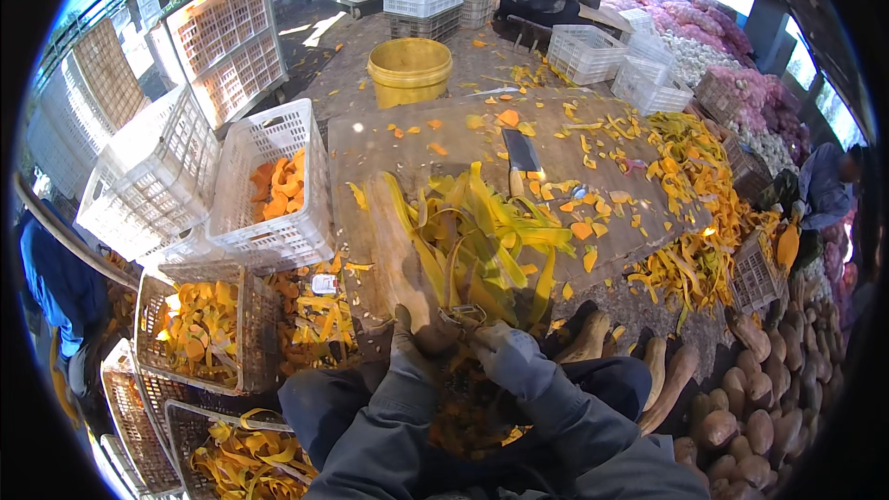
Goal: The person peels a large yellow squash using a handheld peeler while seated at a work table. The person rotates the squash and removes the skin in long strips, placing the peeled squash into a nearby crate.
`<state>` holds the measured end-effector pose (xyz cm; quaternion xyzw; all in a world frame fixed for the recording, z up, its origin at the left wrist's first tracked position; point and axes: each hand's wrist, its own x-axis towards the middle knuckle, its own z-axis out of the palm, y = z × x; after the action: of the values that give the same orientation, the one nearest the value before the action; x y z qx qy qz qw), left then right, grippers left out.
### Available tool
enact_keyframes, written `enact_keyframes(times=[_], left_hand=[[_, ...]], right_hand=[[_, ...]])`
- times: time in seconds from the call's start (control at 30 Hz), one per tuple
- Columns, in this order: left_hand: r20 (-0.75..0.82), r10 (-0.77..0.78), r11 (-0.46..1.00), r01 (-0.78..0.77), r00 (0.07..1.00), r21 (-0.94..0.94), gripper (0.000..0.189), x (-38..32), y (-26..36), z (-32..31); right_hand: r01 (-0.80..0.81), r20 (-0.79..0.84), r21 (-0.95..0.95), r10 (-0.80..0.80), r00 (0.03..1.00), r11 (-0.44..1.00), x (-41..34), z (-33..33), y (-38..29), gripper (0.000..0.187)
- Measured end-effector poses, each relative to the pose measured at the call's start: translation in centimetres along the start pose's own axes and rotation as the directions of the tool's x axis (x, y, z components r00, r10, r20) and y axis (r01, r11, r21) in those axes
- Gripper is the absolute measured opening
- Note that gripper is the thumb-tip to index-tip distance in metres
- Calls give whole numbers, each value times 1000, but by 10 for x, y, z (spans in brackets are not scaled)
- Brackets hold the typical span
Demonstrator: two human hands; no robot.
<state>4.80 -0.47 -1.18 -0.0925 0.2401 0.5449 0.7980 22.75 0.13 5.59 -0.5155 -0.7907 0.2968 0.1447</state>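
A long tan butternut-type squash (pixel 390 236) lies lengthwise on the wooden board (pixel 444 135), its bulb end towards me. My left hand (pixel 403 344), in a dirty glove, grips the side of that bulb end. Gloved too, my right hand (pixel 510 357) is closed on a metal peeler (pixel 464 314), whose frame is at the squash's right side near the bulb. Whether the blade touches the skin cannot be made out. A heap of yellow-green peel strips (pixel 479 243) lies just right of the squash. Farther back on the board rests a knife with a broad dark blade (pixel 521 151).
Left of the board stands a white plastic crate (pixel 271 243) with orange squash pieces (pixel 279 187). Below it, a crate holds peelings (pixel 198 333). A yellow bucket (pixel 410 73) stands behind the board. Whole squashes (pixel 753 423) pile up at right, beyond a peel heap (pixel 684 222). Other people sit nearby.
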Motion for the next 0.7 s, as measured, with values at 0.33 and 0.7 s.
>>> enact_keyframes(times=[0.33,0.7], left_hand=[[-166,166,978,-141,972,152,86,-5,-4,8],[-54,24,997,-27,998,-68,88,4,-4,-19]], right_hand=[[220,-382,125,-158,911,967,63,-28,-6,23],[26,-138,48,-19,990,999,332,31,-9,35]])
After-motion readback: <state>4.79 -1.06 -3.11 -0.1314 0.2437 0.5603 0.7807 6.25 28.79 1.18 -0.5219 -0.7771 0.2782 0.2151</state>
